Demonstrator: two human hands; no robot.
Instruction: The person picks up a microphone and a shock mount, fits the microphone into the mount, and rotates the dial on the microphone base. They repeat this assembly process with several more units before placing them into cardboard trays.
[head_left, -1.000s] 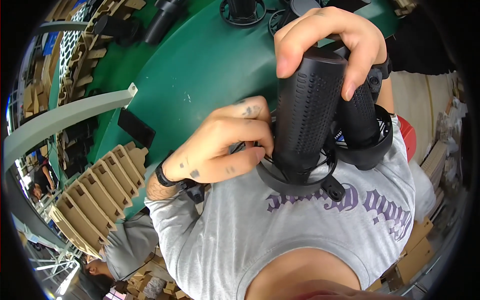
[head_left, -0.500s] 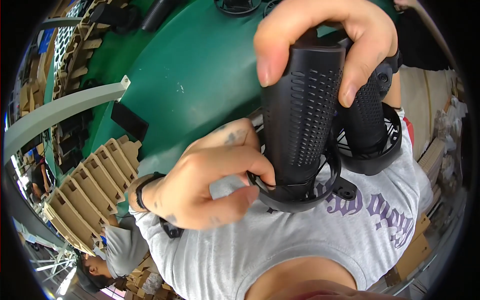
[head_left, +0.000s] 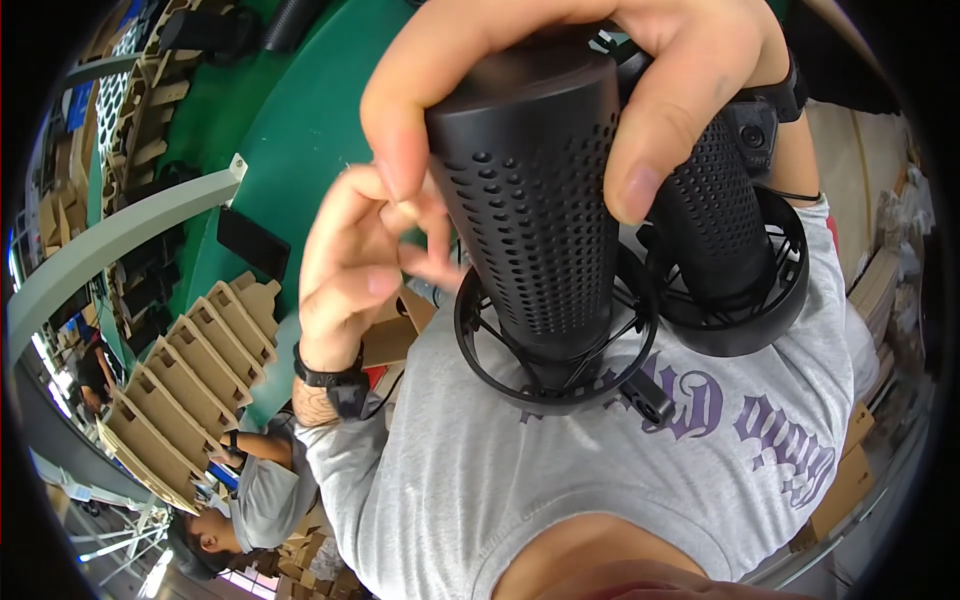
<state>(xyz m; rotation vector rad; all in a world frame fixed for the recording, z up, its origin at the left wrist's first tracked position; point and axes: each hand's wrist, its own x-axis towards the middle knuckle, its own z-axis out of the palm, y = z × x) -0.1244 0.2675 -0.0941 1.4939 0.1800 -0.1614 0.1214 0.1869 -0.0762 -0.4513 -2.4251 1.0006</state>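
Observation:
A black perforated microphone (head_left: 535, 220) stands in a round black shock mount (head_left: 560, 405) in front of my chest. My right hand (head_left: 690, 110) is closed around its top end, fingers on one side and thumb on the other. A second black microphone (head_left: 715, 205) in a similar ring mount (head_left: 740, 340) hangs below my right wrist; what supports it is hidden. My left hand (head_left: 365, 250) is beside the first microphone, fingers bent and apart, partly blurred. Its fingertips are close to the ring's left side, and I see nothing held in it.
A green table (head_left: 310, 140) spreads ahead, with a dark flat rectangular object (head_left: 253, 243) at its left side. A grey metal arm (head_left: 130, 220) curves over the left. Below it stands a slotted cardboard divider (head_left: 190, 385). Another person (head_left: 265, 490) is at lower left.
My left hand has let go of the ring's rim and moved up and left. The held microphone has shifted left, come nearer and turned, showing more of its perforated side.

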